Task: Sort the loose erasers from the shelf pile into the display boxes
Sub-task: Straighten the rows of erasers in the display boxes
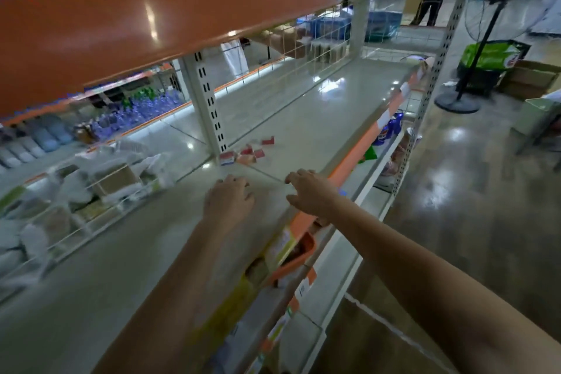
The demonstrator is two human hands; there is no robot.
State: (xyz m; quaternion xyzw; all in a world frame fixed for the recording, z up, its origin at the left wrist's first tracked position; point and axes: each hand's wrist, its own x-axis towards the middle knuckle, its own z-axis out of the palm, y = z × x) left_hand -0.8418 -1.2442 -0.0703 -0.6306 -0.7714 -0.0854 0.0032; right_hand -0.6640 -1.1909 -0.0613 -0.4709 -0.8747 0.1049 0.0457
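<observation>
A small pile of loose erasers [247,152] in red and white wrappers lies on the grey shelf [303,118], beside the white upright post [209,106]. One red eraser [268,140] sits slightly apart to the right. My left hand [229,199] hovers over the shelf just in front of the pile, fingers spread, holding nothing. My right hand [309,193] is near the shelf's front edge, fingers apart and empty. The view is blurred. I see no display boxes that I can identify.
An orange shelf front [151,24] overhangs above. A wire divider [91,191] at the left backs onto packaged goods. Lower shelves hold boxes and cans [391,126]. A standing fan [473,48], cardboard boxes [531,79] and a distant person [431,0] are at the right.
</observation>
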